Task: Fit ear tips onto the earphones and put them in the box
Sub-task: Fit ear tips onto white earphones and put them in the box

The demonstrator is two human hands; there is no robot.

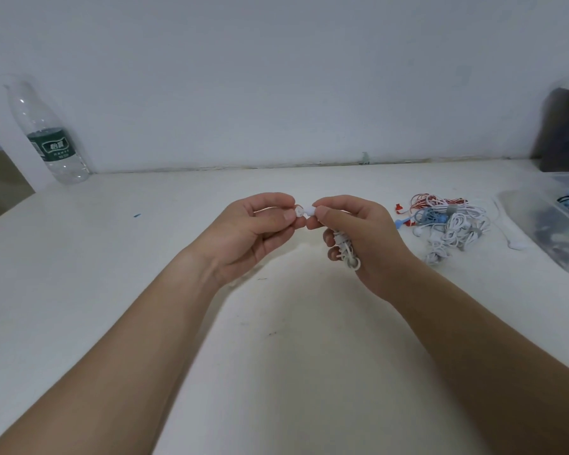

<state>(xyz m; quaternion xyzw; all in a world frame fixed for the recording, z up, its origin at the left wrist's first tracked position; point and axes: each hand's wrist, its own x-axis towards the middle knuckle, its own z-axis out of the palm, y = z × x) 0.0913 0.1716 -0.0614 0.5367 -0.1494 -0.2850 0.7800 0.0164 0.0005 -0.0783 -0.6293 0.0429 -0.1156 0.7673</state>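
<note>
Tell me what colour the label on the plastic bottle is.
Dark green with white lettering; the label on the bottle shows best in the head view.

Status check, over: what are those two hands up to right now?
Left hand pinches small translucent ear tip. Right hand pinches white earbud, its coiled white cable in palm. Tip against earbud; nothing blocking.
</note>
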